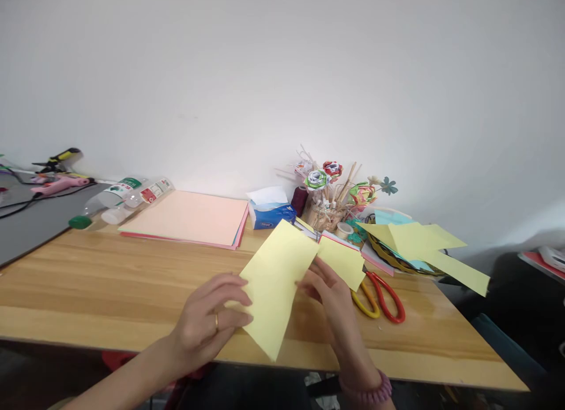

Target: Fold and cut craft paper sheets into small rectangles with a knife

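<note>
Both hands hold a pale yellow sheet of paper (277,280) above the front of the wooden table (110,280). My left hand (210,322), with a ring on one finger, pinches the sheet's lower left edge. My right hand (329,295) grips the paper near its middle, where a second yellow part (343,260) angles off to the right. A pink bead bracelet (368,392) is on my right wrist.
Red and yellow scissors (380,298) lie just right of my hands. A basket with yellow and blue paper scraps (419,245), a cup of paper flowers (329,198), a tissue box (270,213), a pink paper stack (188,219), plastic bottles (128,195) and glue guns (57,175) line the back.
</note>
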### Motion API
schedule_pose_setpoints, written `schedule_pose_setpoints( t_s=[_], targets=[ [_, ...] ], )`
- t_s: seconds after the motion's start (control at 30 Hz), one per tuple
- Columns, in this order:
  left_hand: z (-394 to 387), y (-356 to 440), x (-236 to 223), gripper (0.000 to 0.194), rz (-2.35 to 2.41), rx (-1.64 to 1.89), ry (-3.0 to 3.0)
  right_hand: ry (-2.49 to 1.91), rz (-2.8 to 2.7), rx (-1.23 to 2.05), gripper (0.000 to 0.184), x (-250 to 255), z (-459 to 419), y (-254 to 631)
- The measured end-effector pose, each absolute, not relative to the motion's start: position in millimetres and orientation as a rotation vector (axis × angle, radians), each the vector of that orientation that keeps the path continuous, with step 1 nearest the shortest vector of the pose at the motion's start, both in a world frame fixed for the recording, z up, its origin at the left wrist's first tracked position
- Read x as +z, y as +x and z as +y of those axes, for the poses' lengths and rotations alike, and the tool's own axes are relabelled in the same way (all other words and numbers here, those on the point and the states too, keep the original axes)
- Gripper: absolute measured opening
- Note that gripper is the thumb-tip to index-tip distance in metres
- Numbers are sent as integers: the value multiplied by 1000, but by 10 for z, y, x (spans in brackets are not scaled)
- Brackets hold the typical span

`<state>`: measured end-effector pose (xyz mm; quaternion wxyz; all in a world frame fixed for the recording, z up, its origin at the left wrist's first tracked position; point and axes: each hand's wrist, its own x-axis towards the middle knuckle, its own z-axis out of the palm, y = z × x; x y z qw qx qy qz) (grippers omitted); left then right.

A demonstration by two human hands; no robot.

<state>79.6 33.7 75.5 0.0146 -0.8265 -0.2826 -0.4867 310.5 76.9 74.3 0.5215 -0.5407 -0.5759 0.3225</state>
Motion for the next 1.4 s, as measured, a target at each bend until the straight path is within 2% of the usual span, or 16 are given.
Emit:
schedule_pose_setpoints(
  t_s=[0.1, 0.17, 0.27, 0.33, 0.4, 0.5, 0.57, 0.67, 0.77, 0.87, 0.93, 1.03, 1.1, 1.27, 1.4],
  targets=[
    [308, 846, 614, 22, -881, -1534, -2673, -1266, -1458, 694, 47, 691, 645, 3166],
    [270, 880, 555, 21, -960, -1511, -2676, -1189, -1723, 741, 51, 692, 494, 3174],
    [204, 905, 527, 22, -1013, -1500, -2654, -1055, -2348, 822, 78, 707, 327, 3136],
    [171, 888, 520, 24, -962, -1422, -2691, -1027, -2580, 771, 83, 705, 302, 3095],
    [155, 841, 492, 28, -950, -1152, -2763, -1016, -2664, 695, 72, 690, 321, 3065],
    [149, 726, 392, 64, -1052, -589, -2833, -996, -2702, 641, 65, 655, 352, 3053],
    [138, 642, 307, 73, -1106, -354, -2841, -999, -2723, 633, 64, 629, 355, 3058],
    [95, 538, 220, 63, -1088, -280, -2765, -1004, -2772, 630, 68, 597, 349, 3066],
    [28, 487, 212, 54, -1046, -345, -2631, -985, -2823, 659, 82, 620, 346, 3086],
    [-29, 482, 245, 51, -1064, -385, -2557, -930, -2854, 702, 88, 746, 352, 3128],
    [-46, 483, 261, 54, -1085, -376, -2562, -922, -2860, 731, 81, 868, 372, 3136],
    [-37, 472, 251, 56, -1082, -352, -2607, -1009, -2801, 702, 56, 1016, 443, 3026],
    [-19, 461, 230, 56, -1079, -348, -2625, -961, -2794, 700, 48, 1050, 518, 2873],
    [-12, 471, 200, 49, -1109, -374, -2617, -771, -2861, 747, 40, 949, 742, 2582],
    [-42, 491, 216, 47, -1090, -422, -2586, -780, -2988, 734, 46, 795, 944, 2637]
  ],
)
